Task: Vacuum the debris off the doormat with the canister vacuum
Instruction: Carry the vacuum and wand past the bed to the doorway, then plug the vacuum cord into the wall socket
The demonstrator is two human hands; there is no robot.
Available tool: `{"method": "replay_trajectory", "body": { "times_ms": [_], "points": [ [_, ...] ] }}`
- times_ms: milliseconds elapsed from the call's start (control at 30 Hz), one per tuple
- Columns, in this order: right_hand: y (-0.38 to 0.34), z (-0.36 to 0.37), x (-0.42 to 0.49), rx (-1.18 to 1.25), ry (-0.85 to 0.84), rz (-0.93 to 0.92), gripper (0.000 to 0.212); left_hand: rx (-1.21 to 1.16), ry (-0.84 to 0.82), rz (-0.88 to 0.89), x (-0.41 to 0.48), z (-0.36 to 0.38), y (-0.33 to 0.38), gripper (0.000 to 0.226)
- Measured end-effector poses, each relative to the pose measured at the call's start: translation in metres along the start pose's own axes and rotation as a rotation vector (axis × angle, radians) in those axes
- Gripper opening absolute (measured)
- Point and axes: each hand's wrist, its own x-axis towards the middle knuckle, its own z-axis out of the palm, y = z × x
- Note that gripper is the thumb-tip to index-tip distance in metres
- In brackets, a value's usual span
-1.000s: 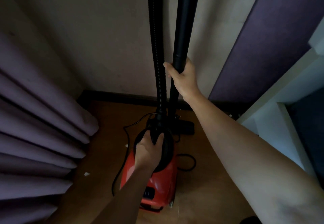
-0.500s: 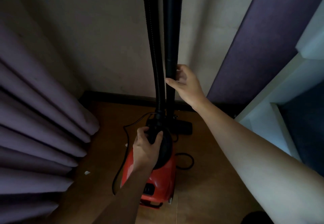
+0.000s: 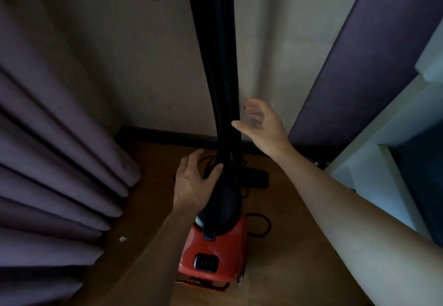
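A red canister vacuum [image 3: 215, 255] stands on the wooden floor by the wall. Its black ribbed hose [image 3: 208, 54] and black wand [image 3: 227, 54] rise straight up out of the frame. The black floor nozzle [image 3: 256, 178] lies by the baseboard behind the canister. My left hand [image 3: 194, 183] is off the black handle, with relaxed fingers and the thumb near the hose base. My right hand [image 3: 260, 123] hovers just right of the wand, fingers spread, holding nothing. No doormat is in view.
Purple curtain folds [image 3: 55, 162] hang at the left down to the floor. A purple panel [image 3: 359, 66] and a white shelf unit [image 3: 383, 162] stand at the right. The black power cord [image 3: 261, 226] loops beside the canister. A small white scrap [image 3: 123, 239] lies on the floor.
My right hand let go of the wand and drew back to the right. My left hand released the canister handle and opened. The wand now stands upright beside the hose.
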Motion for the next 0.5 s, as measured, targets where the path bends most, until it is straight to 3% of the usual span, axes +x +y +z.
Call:
{"method": "replay_trajectory", "body": {
  "times_ms": [100, 233, 300, 500],
  "points": [
    [0.028, -0.002, -0.018, -0.102, -0.045, 0.005, 0.062, 0.091, -0.005, 0.072, 0.025, -0.011, -0.017, 0.045],
    [0.073, -0.003, -0.036, -0.294, -0.118, 0.039, 0.061, 0.239, -0.187, 0.195, 0.052, -0.018, -0.031, 0.049],
    [0.087, 0.000, -0.040, -0.357, -0.148, 0.040, 0.063, 0.283, -0.257, 0.254, 0.061, -0.017, -0.037, 0.040],
    [0.114, 0.015, -0.044, -0.441, -0.194, 0.005, 0.058, 0.314, -0.328, 0.335, 0.075, -0.002, -0.047, 0.038]
  ]
}}
